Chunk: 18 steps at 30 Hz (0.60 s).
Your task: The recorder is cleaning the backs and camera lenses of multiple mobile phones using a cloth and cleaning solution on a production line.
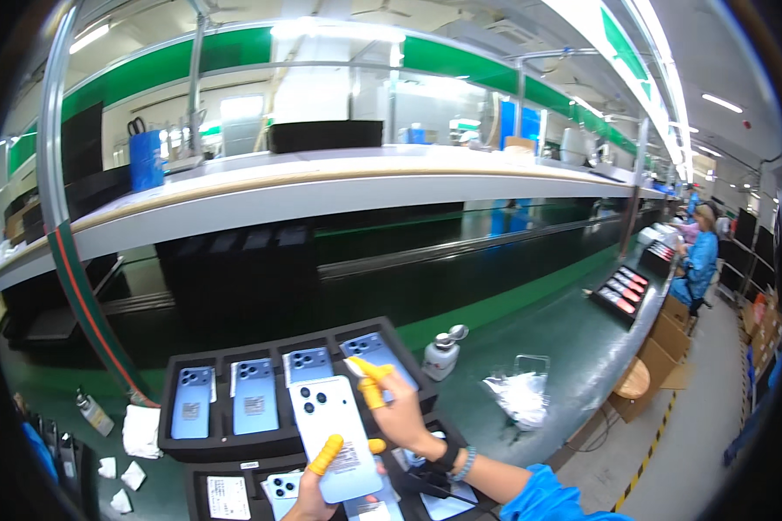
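Observation:
My left hand (311, 498), with yellow finger cots, grips a pale smartphone (332, 427) by its lower part. The phone is tilted with its back and camera lenses facing up, and a printed label sits low on it. Beside its upper right corner is my right hand (401, 415), also in yellow finger cots and a dark wristband. Its fingers are bent together on a small white piece (353, 368), whose material I cannot make out. Behind the hands, a black foam tray (220, 355) carries several blue phones (255, 395) in separate slots.
A second black tray (202, 473) with phones lies nearer. To the right stand a pump bottle (441, 356) and a wire holder of white wipes (519, 397). Left are a small bottle (94, 412), a folded white cloth (142, 431) and scraps. A co-worker (700, 252) sits farther along the bench.

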### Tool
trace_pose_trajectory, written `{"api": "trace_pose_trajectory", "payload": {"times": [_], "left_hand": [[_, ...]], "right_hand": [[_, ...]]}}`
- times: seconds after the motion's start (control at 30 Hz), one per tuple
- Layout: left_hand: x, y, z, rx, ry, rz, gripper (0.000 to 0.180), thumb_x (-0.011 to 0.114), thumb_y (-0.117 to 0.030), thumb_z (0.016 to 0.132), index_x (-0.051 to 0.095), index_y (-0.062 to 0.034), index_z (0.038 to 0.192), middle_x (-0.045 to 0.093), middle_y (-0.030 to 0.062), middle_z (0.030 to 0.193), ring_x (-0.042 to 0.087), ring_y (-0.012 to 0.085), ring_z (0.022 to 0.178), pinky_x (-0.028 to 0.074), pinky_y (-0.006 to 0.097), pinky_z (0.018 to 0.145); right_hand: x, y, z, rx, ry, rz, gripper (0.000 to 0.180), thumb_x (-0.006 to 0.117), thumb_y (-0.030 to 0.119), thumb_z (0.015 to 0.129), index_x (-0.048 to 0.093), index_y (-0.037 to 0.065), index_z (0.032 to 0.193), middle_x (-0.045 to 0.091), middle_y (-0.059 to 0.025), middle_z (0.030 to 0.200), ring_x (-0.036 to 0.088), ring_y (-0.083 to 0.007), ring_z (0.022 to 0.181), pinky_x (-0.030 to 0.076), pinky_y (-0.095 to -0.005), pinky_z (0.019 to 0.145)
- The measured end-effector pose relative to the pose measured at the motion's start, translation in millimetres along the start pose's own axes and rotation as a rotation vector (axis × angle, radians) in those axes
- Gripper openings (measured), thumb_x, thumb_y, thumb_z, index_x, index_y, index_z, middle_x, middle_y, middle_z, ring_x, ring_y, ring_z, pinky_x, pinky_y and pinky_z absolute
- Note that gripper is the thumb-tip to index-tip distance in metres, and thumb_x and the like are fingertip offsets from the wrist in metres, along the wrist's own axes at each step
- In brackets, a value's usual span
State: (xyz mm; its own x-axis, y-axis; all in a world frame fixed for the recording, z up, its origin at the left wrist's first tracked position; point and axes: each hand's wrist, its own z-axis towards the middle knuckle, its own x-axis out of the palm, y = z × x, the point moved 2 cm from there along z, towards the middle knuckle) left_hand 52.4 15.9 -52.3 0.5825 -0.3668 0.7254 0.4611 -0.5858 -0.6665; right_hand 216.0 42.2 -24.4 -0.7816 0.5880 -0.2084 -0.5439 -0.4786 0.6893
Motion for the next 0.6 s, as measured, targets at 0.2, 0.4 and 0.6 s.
{"api": "trace_pose_trajectory", "payload": {"times": [0.2,0.4,0.6], "left_hand": [[-16.3,3.0,-1.6,0.181,-0.052,-0.045,0.049,0.043,-0.039,0.092,0.047,-0.0009,0.123,0.06,0.0129,0.112,0.061,0.0235,0.096,0.051,0.035,0.082],[-16.6,-2.9,-7.9,0.086,-0.043,-0.131,0.047,0.05,-0.032,0.09,0.045,-0.0007,0.125,0.057,0.0158,0.114,0.057,0.0284,0.102,0.046,0.038,0.089],[-2.3,-9.0,-9.2,0.022,0.083,-0.013,0.06,0.035,-0.047,0.088,0.036,-0.0037,0.131,0.053,0.0192,0.116,0.058,0.0301,0.1,0.046,0.04,0.087]], "right_hand": [[-11.3,15.7,-4.7,-0.154,-0.007,-0.003,0.031,0.059,-0.003,0.08,0.062,0.002,0.11,0.057,-0.0126,0.09,0.056,-0.0217,0.076,0.045,-0.0265,0.064],[-8.6,18.0,-11.5,-0.274,0.109,-0.094,0.028,0.065,-0.002,0.075,0.065,0.002,0.103,0.058,-0.0136,0.091,0.054,-0.0244,0.079,0.045,-0.0293,0.062],[-18.8,35.2,-11.2,-0.388,0.137,-0.161,0.035,0.071,0.006,0.068,0.068,0.008,0.102,0.058,-0.0108,0.09,0.053,-0.0216,0.077,0.042,-0.0298,0.067]]}}
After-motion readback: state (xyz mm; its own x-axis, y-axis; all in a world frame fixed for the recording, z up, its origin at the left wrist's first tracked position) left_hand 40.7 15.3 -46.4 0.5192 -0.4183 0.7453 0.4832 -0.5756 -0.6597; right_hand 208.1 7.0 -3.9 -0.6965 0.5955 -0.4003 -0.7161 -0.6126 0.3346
